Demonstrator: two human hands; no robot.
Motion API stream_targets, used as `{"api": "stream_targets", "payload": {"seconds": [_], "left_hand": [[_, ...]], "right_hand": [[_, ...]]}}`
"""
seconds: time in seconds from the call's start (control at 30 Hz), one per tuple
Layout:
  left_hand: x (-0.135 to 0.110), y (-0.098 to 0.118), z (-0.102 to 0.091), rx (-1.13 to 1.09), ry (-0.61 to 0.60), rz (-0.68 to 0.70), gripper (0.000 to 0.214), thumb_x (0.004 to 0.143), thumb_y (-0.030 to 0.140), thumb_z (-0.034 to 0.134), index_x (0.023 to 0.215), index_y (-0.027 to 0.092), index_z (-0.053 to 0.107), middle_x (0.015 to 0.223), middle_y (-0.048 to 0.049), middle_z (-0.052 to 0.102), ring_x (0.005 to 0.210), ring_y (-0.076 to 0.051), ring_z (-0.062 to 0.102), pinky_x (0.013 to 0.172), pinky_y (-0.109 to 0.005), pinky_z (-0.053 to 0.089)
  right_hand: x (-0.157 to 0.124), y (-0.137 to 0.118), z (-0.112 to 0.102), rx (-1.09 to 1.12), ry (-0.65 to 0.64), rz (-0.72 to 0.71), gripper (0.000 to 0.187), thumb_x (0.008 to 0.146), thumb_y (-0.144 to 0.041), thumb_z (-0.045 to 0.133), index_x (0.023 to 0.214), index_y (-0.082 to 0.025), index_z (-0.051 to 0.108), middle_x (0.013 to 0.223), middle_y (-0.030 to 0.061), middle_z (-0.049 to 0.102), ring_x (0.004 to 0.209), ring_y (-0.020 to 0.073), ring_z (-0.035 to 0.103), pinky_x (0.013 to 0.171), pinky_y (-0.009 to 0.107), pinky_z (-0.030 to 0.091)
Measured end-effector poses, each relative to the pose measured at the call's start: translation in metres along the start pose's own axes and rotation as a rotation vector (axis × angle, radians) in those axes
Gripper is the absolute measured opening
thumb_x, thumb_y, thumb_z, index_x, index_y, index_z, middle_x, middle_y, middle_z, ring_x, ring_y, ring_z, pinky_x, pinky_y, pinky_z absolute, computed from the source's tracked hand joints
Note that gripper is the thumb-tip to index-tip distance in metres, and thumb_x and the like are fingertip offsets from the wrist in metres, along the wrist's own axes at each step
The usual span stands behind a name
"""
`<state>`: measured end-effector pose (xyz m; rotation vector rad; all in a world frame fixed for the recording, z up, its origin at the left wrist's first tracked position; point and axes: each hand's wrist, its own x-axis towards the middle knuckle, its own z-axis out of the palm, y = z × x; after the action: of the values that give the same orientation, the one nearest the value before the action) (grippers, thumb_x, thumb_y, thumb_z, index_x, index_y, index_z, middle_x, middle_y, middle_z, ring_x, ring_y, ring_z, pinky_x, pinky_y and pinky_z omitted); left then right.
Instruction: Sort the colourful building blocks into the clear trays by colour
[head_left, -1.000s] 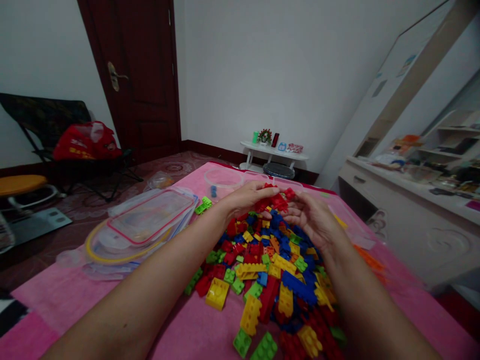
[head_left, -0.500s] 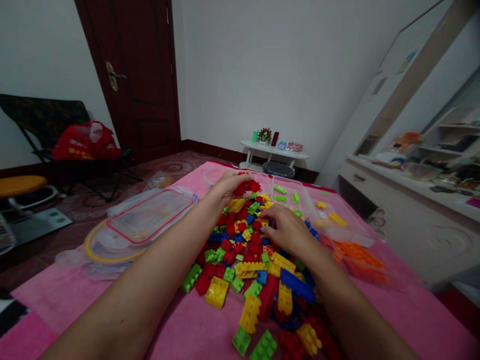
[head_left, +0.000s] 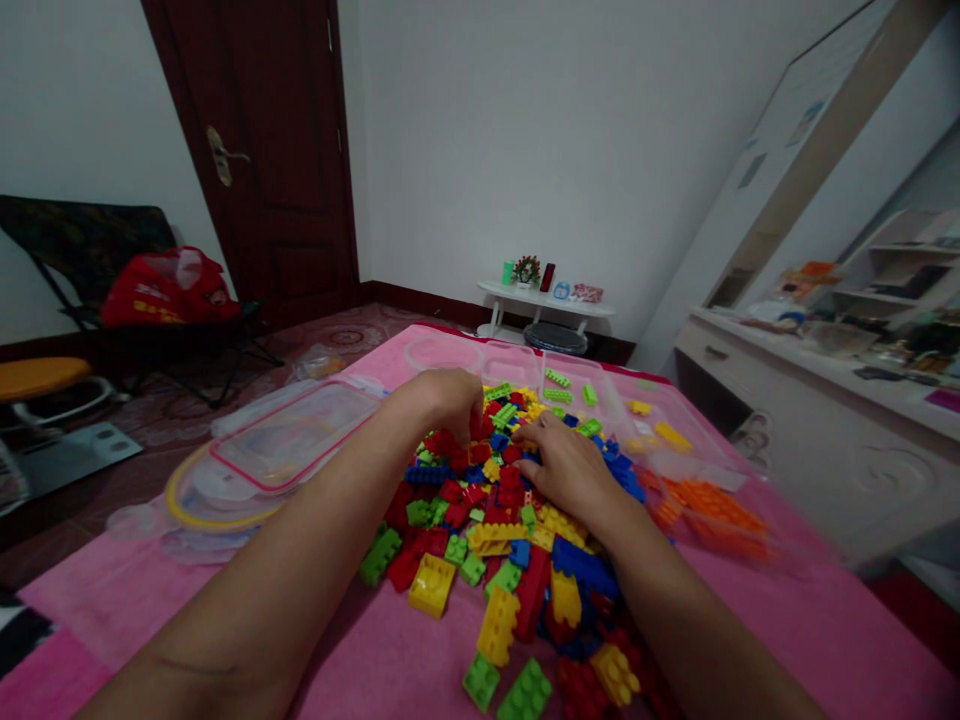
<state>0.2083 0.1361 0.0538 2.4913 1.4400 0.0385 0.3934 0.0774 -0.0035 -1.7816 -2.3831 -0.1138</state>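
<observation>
Over multicoloured studded plastic bricks [head_left: 499, 537] we loosely spread our right hand [head_left: 568, 466]; our left hand's [head_left: 448, 398] fingers, we cannot tell.

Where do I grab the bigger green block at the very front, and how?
I'd pinch the bigger green block by its two long sides, coming from above. It lies bumps up, and pink cloth shows between it and the smaller green block on its left, so fingers should fit there.

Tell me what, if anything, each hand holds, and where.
Cannot tell: the left hand is among the toy building bricks, the right hand lies over them, any grip hidden.
</observation>
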Motion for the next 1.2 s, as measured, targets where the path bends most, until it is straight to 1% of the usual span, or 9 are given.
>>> {"api": "stream_targets", "payload": {"seconds": [0.17, 0.27, 0.47, 0.6, 0.73, 0.83, 0.9, 1.03, 1.2], "left_hand": [[0.008, -0.005, 0.005, -0.080, 0.123, 0.091, 0.031, 0.059, 0.039, 0.072, 0.085, 0.024, 0.075, 0.081, -0.0044, 0.070, 0.074, -0.018, 0.061, 0.068, -0.025, 0.043], [0.023, -0.004, 0.016, -0.410, 0.325, 0.120, 0.028, 0.076, 0.031, 0.058, 0.099, 0.021, 0.071, 0.088, -0.0053, 0.069, 0.073, -0.014, 0.060, 0.067, -0.023, 0.045], [0.094, 0.006, 0.018, -1.133, 0.297, -0.079, 0.054, 0.075, 0.010, 0.056, 0.128, 0.013, 0.046, 0.075, -0.0038, 0.062, 0.053, -0.009, 0.054, 0.058, -0.025, 0.049], [0.143, 0.010, -0.003, -0.978, 0.400, -0.128, 0.058, 0.075, 0.012, 0.057, 0.130, 0.007, 0.040, 0.068, -0.0010, 0.058, 0.053, -0.010, 0.053, 0.062, -0.028, 0.048], [0.154, 0.015, -0.009, -0.667, 0.449, -0.024, 0.048, 0.067, 0.015, 0.065, 0.114, 0.008, 0.060, 0.072, -0.0042, 0.063, 0.069, -0.015, 0.057, 0.073, -0.029, 0.043], [0.137, 0.020, 0.001, -0.468, 0.465, 0.042, 0.022, 0.061, 0.022, 0.070, 0.081, 0.013, 0.072, 0.076, -0.0069, 0.066, 0.087, -0.022, 0.058, 0.080, -0.029, 0.040], [0.119, 0.022, 0.010, -0.300, 0.403, 0.021, 0.025, 0.055, 0.036, 0.074, 0.069, 0.016, 0.071, 0.075, -0.0086, 0.067, 0.088, -0.026, 0.059, 0.078, -0.032, 0.041], [0.084, 0.022, 0.028, 0.159, 0.155, 0.020, 0.051, 0.053, 0.060, 0.069, 0.087, 0.023, 0.072, 0.091, -0.0109, 0.069, 0.088, -0.028, 0.061, 0.074, -0.033, 0.044], [0.066, 0.021, 0.041, 0.225, 0.188, 0.080, 0.044, 0.060, 0.046, 0.071, 0.097, 0.023, 0.071, 0.102, -0.0121, 0.067, 0.092, -0.028, 0.062, 0.074, -0.032, 0.046]], "right_hand": [[0.003, 0.007, -0.010, 0.076, 0.088, 0.028, 0.028, 0.079, -0.036, 0.060, 0.104, -0.025, 0.066, 0.102, 0.0062, 0.062, 0.096, 0.0214, 0.057, 0.079, 0.029, 0.040], [0.006, 0.019, -0.019, 0.157, 0.166, 0.056, 0.023, 0.079, -0.033, 0.058, 0.097, -0.023, 0.069, 0.098, 0.0045, 0.066, 0.094, 0.0200, 0.059, 0.079, 0.028, 0.041], [0.007, 0.048, -0.037, 0.281, 0.275, 0.113, 0.021, 0.077, -0.033, 0.057, 0.088, -0.023, 0.071, 0.086, 0.0029, 0.070, 0.075, 0.0176, 0.061, 0.064, 0.027, 0.043], [0.005, 0.061, -0.043, 0.336, 0.300, 0.171, 0.021, 0.075, -0.036, 0.058, 0.084, -0.023, 0.072, 0.080, 0.0029, 0.070, 0.067, 0.0171, 0.061, 0.060, 0.027, 0.042], [0.005, 0.070, -0.044, 0.335, 0.299, 0.199, 0.019, 0.074, -0.034, 0.059, 0.082, -0.022, 0.072, 0.080, 0.0031, 0.071, 0.068, 0.0173, 0.062, 0.059, 0.026, 0.042], [0.005, 0.077, -0.044, 0.324, 0.286, 0.223, 0.019, 0.074, -0.034, 0.059, 0.082, -0.023, 0.072, 0.077, 0.0029, 0.071, 0.069, 0.0178, 0.062, 0.057, 0.026, 0.041], [0.005, 0.084, -0.045, 0.328, 0.289, 0.239, 0.019, 0.074, -0.034, 0.059, 0.081, -0.022, 0.072, 0.077, 0.0030, 0.071, 0.069, 0.0178, 0.062, 0.056, 0.025, 0.040], [0.002, 0.100, -0.049, 0.338, 0.331, 0.283, 0.019, 0.074, -0.034, 0.059, 0.079, -0.021, 0.072, 0.077, 0.0030, 0.071, 0.069, 0.0176, 0.063, 0.057, 0.025, 0.041], [0.002, 0.109, -0.047, 0.293, 0.316, 0.311, 0.020, 0.076, -0.035, 0.057, 0.080, -0.021, 0.071, 0.079, 0.0031, 0.071, 0.074, 0.0184, 0.064, 0.063, 0.026, 0.044]]}}
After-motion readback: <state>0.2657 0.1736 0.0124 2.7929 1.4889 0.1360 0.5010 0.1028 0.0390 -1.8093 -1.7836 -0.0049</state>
